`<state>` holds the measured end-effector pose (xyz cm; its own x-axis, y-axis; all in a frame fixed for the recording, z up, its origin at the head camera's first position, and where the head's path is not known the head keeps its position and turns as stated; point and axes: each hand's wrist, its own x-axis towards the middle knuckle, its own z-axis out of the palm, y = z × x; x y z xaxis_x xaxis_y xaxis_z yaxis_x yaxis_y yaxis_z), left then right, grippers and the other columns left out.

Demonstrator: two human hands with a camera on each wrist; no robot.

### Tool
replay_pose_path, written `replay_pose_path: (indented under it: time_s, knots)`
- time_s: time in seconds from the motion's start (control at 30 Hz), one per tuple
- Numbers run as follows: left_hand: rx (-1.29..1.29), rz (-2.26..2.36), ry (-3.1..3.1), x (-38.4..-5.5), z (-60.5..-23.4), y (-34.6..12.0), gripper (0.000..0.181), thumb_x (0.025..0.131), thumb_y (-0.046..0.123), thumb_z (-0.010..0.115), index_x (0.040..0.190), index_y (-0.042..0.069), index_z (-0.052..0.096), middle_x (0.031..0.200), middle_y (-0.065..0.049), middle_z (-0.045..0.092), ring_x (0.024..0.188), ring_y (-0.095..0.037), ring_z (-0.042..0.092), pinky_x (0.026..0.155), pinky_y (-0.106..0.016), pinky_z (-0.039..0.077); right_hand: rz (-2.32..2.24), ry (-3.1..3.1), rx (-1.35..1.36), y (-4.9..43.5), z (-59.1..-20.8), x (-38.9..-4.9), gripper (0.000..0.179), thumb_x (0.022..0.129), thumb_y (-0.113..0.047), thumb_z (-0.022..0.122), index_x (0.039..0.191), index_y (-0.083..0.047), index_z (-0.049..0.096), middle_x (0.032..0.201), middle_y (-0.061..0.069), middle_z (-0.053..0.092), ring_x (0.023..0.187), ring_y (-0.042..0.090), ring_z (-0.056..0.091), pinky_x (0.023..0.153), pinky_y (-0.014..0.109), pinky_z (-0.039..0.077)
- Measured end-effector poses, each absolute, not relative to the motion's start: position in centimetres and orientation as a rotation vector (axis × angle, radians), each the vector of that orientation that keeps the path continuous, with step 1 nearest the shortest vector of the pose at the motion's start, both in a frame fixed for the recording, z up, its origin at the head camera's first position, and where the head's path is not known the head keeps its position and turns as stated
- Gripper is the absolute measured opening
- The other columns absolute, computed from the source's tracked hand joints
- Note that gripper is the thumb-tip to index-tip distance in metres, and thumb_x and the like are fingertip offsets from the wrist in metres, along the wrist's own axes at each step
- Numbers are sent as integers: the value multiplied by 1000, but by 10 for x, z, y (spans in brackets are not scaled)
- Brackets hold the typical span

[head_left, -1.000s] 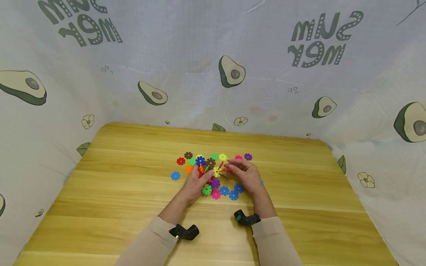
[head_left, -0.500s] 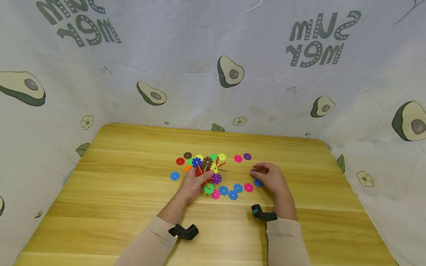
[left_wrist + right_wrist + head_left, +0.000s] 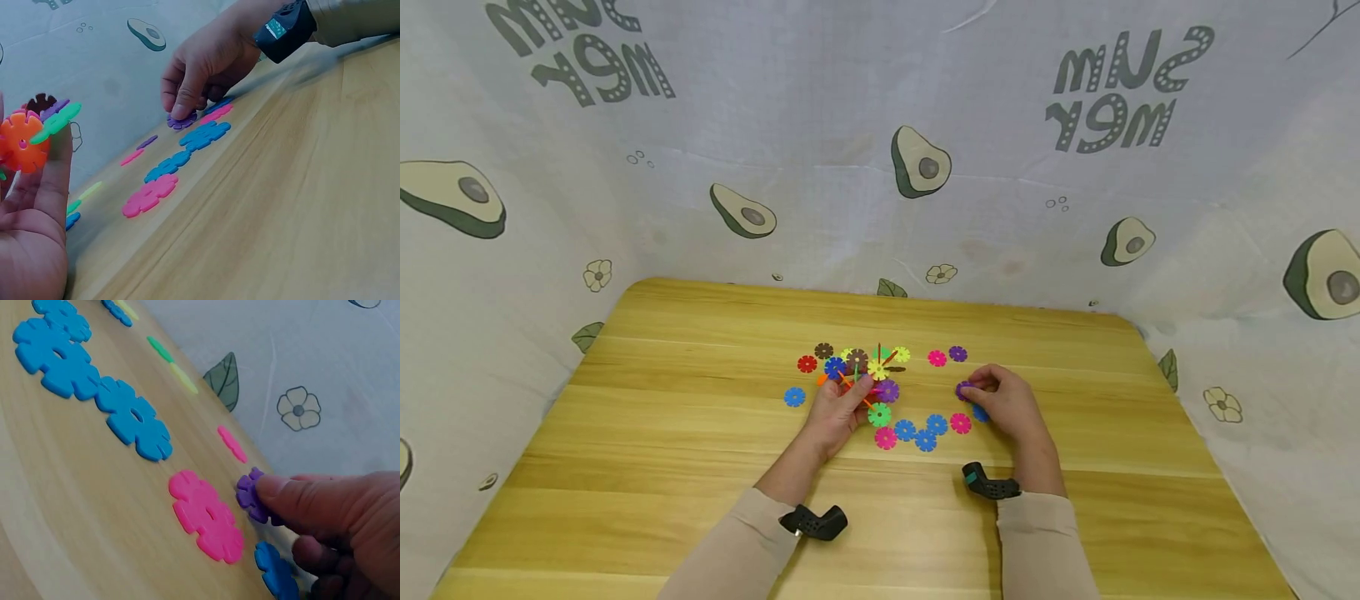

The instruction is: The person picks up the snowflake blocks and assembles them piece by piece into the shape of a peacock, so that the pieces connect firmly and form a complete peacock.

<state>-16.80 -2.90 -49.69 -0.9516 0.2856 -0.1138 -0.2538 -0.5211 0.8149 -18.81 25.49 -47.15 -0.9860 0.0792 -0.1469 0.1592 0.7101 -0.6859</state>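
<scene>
My left hand (image 3: pixel 837 415) grips a joined cluster of notched plastic discs, with its thumb on top. Blue, brown, yellow, purple and green discs (image 3: pixel 880 414) stick out around it. An orange disc (image 3: pixel 24 142) faces the left wrist view, with a green one (image 3: pixel 57 122) slotted in edgewise. Off to the right, my right hand (image 3: pixel 1011 406) pinches a single purple disc (image 3: pixel 250 495) between thumb and fingers, close over the table. A flat blue disc (image 3: pixel 276 572) lies partly under that hand, and a pink disc (image 3: pixel 206 515) lies beside it.
On the wooden table (image 3: pixel 700 500), several loose discs lie between and behind the hands. Among them are blue discs (image 3: pixel 926 440), a pink disc (image 3: pixel 937 358) and a red disc (image 3: pixel 807 364). A printed cloth (image 3: pixel 835 167) hangs behind the table's far edge.
My right hand has left the cluster, moved right and picked up the purple disc. My left hand has turned the cluster, and its yellow disc now sits farther up and left.
</scene>
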Motion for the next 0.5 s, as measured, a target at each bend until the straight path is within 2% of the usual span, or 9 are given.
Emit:
replay_pose_path:
  time_s: [0.1, 0.23, 0.3, 0.37, 0.5]
  knots:
    - [86, 2499, 1322, -168, -499, -29, 14, 102, 12, 63, 110, 4, 54, 93, 5, 75, 86, -7, 72, 77, -22, 62, -1264, 2785, 159, 248, -470, -188, 27, 97, -22, 72, 118, -4, 68, 107, 13, 67, 93, 22, 60, 77, 18, 50]
    - [156, 2500, 1302, -168, -503, -30, 45, 95, 10, 73, 131, -2, 51, 105, 7, 75, 98, -7, 72, 89, -24, 61, -1571, 2634, 75, 234, -470, -189, 27, 98, -16, 70, 121, -2, 68, 108, 9, 68, 94, 14, 66, 79, 15, 57]
    - [182, 2495, 1301, -167, -505, -32, 59, 93, 14, 76, 141, -4, 48, 113, 5, 74, 106, -8, 72, 95, -27, 59, -1757, 2511, -13, 224, -471, -189, 27, 98, -10, 69, 121, 3, 66, 107, 8, 68, 93, 12, 70, 83, 19, 60]
    - [175, 2488, 1303, -166, -505, -32, 66, 92, 18, 78, 144, -6, 45, 116, 5, 73, 109, -8, 71, 98, -28, 58, -1913, 2390, -115, 214, -474, -190, 28, 98, -4, 66, 122, 9, 61, 105, 4, 68, 91, 10, 73, 86, 25, 62]
    - [102, 2467, 1280, -166, -502, -32, 65, 94, 17, 76, 144, -8, 43, 115, 6, 72, 108, -8, 70, 100, -29, 57, -2090, 2245, -296, 196, -479, -189, 29, 100, 0, 62, 124, 15, 55, 102, -2, 67, 88, 8, 75, 87, 29, 63]
